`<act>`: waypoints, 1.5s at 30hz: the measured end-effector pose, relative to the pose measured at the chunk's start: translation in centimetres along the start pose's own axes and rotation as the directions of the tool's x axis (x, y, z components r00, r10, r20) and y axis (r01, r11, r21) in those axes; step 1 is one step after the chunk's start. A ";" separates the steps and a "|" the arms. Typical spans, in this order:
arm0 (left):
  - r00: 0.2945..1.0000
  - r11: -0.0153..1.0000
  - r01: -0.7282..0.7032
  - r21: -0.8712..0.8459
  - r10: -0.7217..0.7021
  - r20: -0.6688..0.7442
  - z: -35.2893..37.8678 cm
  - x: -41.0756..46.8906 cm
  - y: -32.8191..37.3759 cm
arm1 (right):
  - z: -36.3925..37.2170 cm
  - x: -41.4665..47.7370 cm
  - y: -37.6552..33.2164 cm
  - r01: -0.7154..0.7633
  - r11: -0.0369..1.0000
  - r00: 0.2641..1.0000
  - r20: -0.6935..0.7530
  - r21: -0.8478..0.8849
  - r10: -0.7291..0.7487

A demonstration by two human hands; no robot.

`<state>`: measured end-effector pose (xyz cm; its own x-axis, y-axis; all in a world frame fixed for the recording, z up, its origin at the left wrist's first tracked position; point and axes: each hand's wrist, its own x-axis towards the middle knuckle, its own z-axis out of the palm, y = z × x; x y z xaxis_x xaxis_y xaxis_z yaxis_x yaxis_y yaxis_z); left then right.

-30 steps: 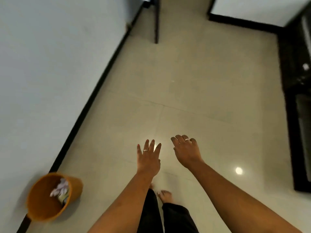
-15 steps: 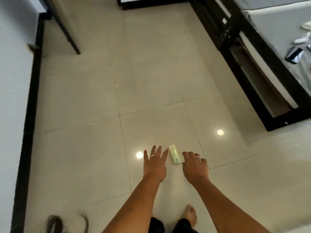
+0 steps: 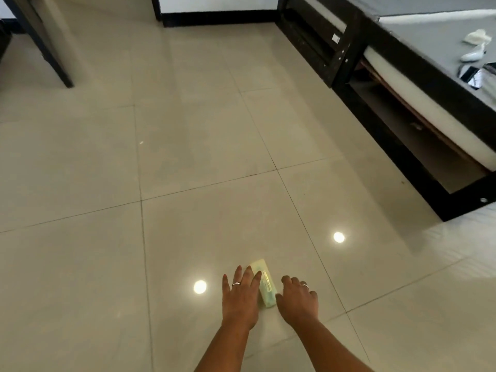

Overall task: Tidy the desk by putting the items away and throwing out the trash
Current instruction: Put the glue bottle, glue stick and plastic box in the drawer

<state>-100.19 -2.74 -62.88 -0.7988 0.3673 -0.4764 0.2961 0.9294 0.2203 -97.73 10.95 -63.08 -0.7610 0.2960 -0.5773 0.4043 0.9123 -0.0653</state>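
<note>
Head view, looking down. A pale green packet [image 3: 265, 284] lies on the floor [image 3: 188, 157], seen in the gap between both hands, its long axis running forward, roughly parallel to the fingers. The left hand [image 3: 241, 296] is flat with straight fingers, its forefinger overlapping the packet's edge. The right hand [image 3: 298, 299], loosely curled and empty, is just beside it. Whether either hand touches the packet cannot be told, though the left appears marginally nearer.

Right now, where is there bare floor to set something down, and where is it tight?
Bare floor runs wide between the dark post at upper left and the black frame on the right. It is tight low in the middle, where the left hand and right hand flank the pale green packet, and among the small items on the grey top.
</note>
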 end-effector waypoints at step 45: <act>0.889 0.889 -0.458 -0.011 0.457 -0.035 -26.3 -6.4 21.1 | -27.6 -16.0 13.9 0.042 0.960 0.969 -0.247 0.277 0.029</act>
<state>-102.60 13.62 -32.79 -0.5932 0.7500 -0.2925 0.6231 0.6579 0.4231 -93.97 26.69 -32.30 -0.8507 0.3829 -0.3601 0.4967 0.8098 -0.3123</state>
